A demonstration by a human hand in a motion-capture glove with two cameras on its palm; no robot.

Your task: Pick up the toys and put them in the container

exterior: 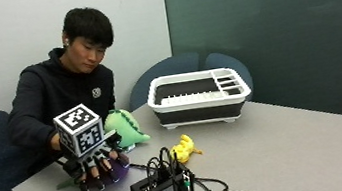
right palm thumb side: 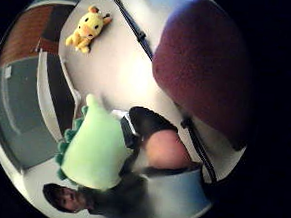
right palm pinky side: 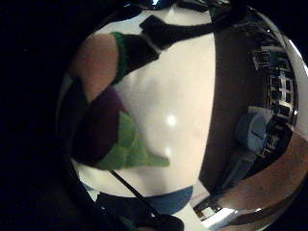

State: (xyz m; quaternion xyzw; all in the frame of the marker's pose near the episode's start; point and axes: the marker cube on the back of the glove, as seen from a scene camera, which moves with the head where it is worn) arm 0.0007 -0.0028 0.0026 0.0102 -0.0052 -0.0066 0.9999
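Outside view: a person is seated behind the near-left corner of a grey table (exterior: pixel 284 135). Nearest the camera, a black box with a bundle of cables (exterior: pixel 164 190) is seen at the table's front edge. Just behind it, at the left edge, the gloved right hand (exterior: pixel 97 169) is lowered over a purple plush toy (exterior: pixel 118 171), its fingers (exterior: pixel 95 179) curled down around the toy; only a small part of the purple plush is visible beneath them. The toy is shown resting on the table. A small yellow plush toy (exterior: pixel 184 149) lies on the table just beside the cables, towards the middle. A light green dinosaur plush (exterior: pixel 125 127) stands behind the hand, near the person's chest. Farthest away, near the table's back edge, a white-rimmed dark container (exterior: pixel 199 96) with a ribbed floor is placed, well apart from all three toys.

In the thumb side palm view, the purple plush (right palm thumb side: pixel 204 63) fills much of the frame close to the palm, while the green dinosaur (right palm thumb side: pixel 95 148) and the yellow toy (right palm thumb side: pixel 88 27) are seen on the table surface beyond. In the little finger side palm view, the purple plush with green leaf-like parts (right palm pinky side: pixel 113 139) is seen against the table.
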